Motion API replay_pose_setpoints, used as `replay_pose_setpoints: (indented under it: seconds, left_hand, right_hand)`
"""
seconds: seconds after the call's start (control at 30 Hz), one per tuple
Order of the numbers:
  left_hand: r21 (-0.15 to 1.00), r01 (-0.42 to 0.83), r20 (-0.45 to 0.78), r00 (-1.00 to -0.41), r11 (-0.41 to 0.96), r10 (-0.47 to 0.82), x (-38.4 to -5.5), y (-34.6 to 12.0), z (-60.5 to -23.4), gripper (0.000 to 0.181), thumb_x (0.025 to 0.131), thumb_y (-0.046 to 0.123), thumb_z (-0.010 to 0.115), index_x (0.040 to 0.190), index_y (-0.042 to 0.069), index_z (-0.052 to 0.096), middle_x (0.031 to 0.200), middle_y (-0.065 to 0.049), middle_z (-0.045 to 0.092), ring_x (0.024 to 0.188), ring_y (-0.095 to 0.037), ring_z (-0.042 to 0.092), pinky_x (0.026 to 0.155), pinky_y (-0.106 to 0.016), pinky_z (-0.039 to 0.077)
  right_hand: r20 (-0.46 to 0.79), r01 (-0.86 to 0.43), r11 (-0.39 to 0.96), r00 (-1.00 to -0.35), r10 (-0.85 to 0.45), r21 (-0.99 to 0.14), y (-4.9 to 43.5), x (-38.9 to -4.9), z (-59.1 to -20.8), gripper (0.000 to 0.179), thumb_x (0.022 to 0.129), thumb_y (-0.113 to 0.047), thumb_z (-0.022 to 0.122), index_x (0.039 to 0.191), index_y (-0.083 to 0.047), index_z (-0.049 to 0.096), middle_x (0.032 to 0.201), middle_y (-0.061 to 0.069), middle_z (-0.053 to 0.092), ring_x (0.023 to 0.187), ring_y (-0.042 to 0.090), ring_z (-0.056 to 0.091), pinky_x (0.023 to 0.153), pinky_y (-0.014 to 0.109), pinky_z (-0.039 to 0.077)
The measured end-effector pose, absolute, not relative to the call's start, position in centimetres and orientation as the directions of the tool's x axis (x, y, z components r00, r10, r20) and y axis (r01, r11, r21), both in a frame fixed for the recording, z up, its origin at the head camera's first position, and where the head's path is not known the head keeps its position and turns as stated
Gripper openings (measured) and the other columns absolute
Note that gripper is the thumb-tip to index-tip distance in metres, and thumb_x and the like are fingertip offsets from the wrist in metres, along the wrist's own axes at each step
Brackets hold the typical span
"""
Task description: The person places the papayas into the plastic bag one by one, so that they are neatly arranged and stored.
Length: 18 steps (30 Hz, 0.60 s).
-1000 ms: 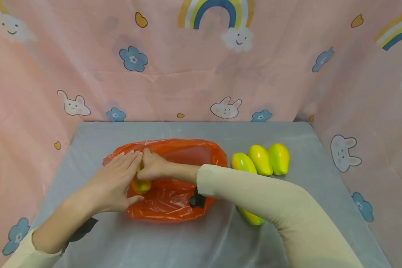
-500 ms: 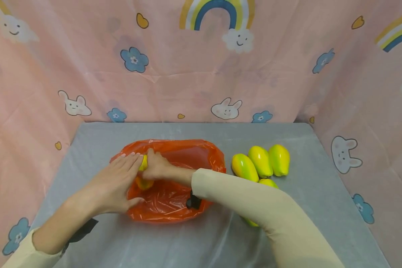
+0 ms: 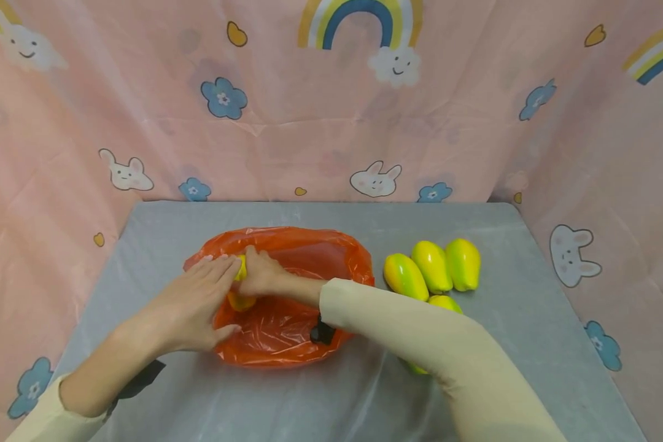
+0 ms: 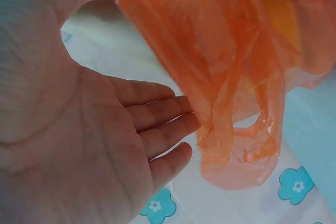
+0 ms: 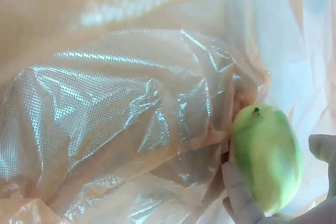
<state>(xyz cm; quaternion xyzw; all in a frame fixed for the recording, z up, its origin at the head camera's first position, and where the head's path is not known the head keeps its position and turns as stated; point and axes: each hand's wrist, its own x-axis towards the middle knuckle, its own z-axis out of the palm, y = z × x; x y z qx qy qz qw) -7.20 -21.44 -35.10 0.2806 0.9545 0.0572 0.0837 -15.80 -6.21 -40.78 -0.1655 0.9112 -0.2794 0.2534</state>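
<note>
An orange-red plastic bag [image 3: 265, 341] lies with its mouth spread wide on the grey table. My right hand [image 3: 262, 273] reaches into its left part and grips a yellow-green mango [image 3: 242, 301]. In the right wrist view the mango [image 5: 265, 156] lies between fingers and thumb, against the bag's thin wall. My left hand [image 3: 190, 307] stretches over the bag's left rim, thumb spread. Its fingers [image 4: 163, 124] are nearly straight and their tips meet the outside of the bag [image 4: 210, 51], where a handle loop hangs down.
To the right of the bag several more mangoes [image 3: 432, 267] lie grouped on the table [image 3: 331, 215]. My right sleeve [image 3: 398, 319] passes over part of that group. A pink patterned curtain [image 3: 287, 141] stands behind and along both sides.
Since a second ago the right hand and its mango have shifted slightly right, and the bag's left rim has drawn inward. The left hand has barely moved.
</note>
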Motion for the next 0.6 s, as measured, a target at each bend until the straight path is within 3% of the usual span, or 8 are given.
replay_pose_setpoints:
  seconds: [0.33, 0.47, 0.6]
  left_hand:
    - [0.156, 0.561, -0.026, -0.820, 0.813, 0.571, -8.2, -20.9, -35.5, 0.057, 0.087, 0.018, 0.082, 0.136, -0.005, 0.064, 0.132, -0.019, 0.072, 0.127, -0.038, 0.066, 0.117, -0.059, 0.048]
    - [0.163, 0.556, -0.034, -0.823, 0.815, 0.568, -8.7, -21.0, -35.6, 0.056, 0.087, 0.017, 0.082, 0.135, -0.005, 0.065, 0.132, -0.020, 0.072, 0.125, -0.039, 0.067, 0.115, -0.060, 0.050]
    - [0.160, 0.553, -0.061, -0.821, 0.818, 0.567, -9.4, -21.1, -35.6, 0.055, 0.088, 0.017, 0.081, 0.135, -0.006, 0.065, 0.131, -0.021, 0.072, 0.124, -0.040, 0.067, 0.113, -0.060, 0.052]
  right_hand:
    - [-0.347, -0.269, 0.757, -0.764, -0.544, -0.595, -4.7, -15.9, -38.6, 0.061, 0.091, -0.027, 0.075, 0.141, -0.005, 0.050, 0.116, 0.008, 0.059, 0.091, 0.016, 0.059, 0.071, 0.020, 0.052]
    - [-0.368, -0.341, 0.782, -0.737, -0.567, -0.522, -3.7, -15.7, -37.2, 0.065, 0.095, -0.037, 0.071, 0.149, -0.008, 0.049, 0.122, 0.007, 0.061, 0.095, 0.016, 0.061, 0.076, 0.023, 0.056]
    - [-0.365, -0.432, 0.790, -0.718, -0.593, -0.434, -2.3, -15.5, -35.9, 0.064, 0.101, -0.042, 0.066, 0.154, -0.012, 0.051, 0.139, 0.009, 0.061, 0.105, 0.018, 0.064, 0.087, 0.032, 0.061]
